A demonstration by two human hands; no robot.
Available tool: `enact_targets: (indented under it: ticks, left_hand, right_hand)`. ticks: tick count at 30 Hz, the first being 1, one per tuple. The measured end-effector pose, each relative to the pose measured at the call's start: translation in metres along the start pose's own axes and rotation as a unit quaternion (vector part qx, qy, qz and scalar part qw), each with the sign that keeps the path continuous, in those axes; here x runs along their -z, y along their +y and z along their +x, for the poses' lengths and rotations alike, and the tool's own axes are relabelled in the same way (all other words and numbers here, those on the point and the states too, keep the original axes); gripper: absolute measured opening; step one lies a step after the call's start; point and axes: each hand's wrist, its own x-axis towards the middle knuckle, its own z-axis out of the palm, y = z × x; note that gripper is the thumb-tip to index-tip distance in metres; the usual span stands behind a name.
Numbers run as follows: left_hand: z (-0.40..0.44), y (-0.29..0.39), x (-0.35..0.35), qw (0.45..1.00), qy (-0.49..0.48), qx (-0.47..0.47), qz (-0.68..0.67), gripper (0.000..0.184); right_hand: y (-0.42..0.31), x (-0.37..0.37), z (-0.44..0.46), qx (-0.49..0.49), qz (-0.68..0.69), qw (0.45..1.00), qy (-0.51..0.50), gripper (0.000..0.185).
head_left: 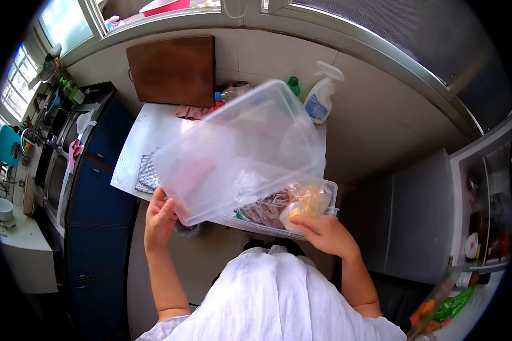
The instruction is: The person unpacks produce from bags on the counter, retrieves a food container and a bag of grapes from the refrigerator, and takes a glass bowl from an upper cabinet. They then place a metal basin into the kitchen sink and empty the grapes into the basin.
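My left hand (pixel 160 221) grips the near left corner of a translucent plastic lid (pixel 239 148), which is tilted up over the table. Partly beneath it sits a clear plastic storage box (pixel 331 193) at the table's near edge. Inside the box are a plastic bag with yellow contents (pixel 307 199) and dark reddish packages in clear wrap (pixel 264 207). My right hand (pixel 327 234) is at the box's near right side, its fingers closed at the yellow bag; the lid hides part of the box.
On the white table (pixel 131 162) lies a silvery bubble-wrap sheet (pixel 148 170). A wooden chopping board (pixel 173 71) and a spray bottle (pixel 321 96) stand along the wall. To the right, an open fridge (pixel 480 193) shows its shelves; a sink (pixel 57 176) is at left.
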Motion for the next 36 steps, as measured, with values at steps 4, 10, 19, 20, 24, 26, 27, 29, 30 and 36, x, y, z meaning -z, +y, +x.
enact_targets:
  ticks: [4,10,19,20,24,26,27,29,30,36]
  left_hand:
    - [0.005,-0.025,-0.018,0.966,-0.202,0.147,0.073,0.036]
    - [0.018,-0.034,-0.049,0.923,-0.278,0.185,0.193,0.035]
    - [0.023,-0.079,-0.043,0.914,-0.1,-0.006,0.392,0.045]
    - [0.026,-0.083,-0.038,0.954,-0.101,0.067,0.274,0.045]
    - [0.029,-0.08,-0.033,0.955,-0.119,0.157,0.221,0.039]
    - [0.034,-0.083,-0.032,0.961,-0.119,0.135,0.21,0.033]
    - [0.038,-0.084,-0.033,0.966,-0.116,0.115,0.198,0.027]
    - [0.041,-0.085,-0.036,0.969,-0.121,0.107,0.187,0.023]
    - [0.043,-0.088,-0.036,0.971,-0.12,0.107,0.179,0.019]
    - [0.048,-0.098,-0.059,0.953,-0.183,0.162,0.18,0.016]
  right_hand:
    - [0.052,0.013,-0.019,-0.063,0.44,0.839,0.314,0.041]
    - [0.069,-0.028,-0.021,-0.059,0.386,0.844,0.368,0.046]
    - [0.09,-0.044,-0.012,-0.12,0.344,0.858,0.362,0.053]
    - [0.089,-0.041,-0.011,-0.104,0.407,0.833,0.359,0.055]
    - [0.095,-0.038,-0.014,-0.118,0.45,0.823,0.327,0.039]
    - [0.11,-0.039,-0.017,-0.124,0.421,0.845,0.306,0.032]
    - [0.118,-0.04,-0.018,-0.133,0.393,0.865,0.282,0.025]
    - [0.133,-0.041,-0.023,-0.103,0.401,0.872,0.262,0.021]
    - [0.138,-0.042,-0.027,-0.08,0.411,0.877,0.235,0.019]
    - [0.119,-0.063,-0.084,-0.103,0.469,0.836,0.268,0.036]
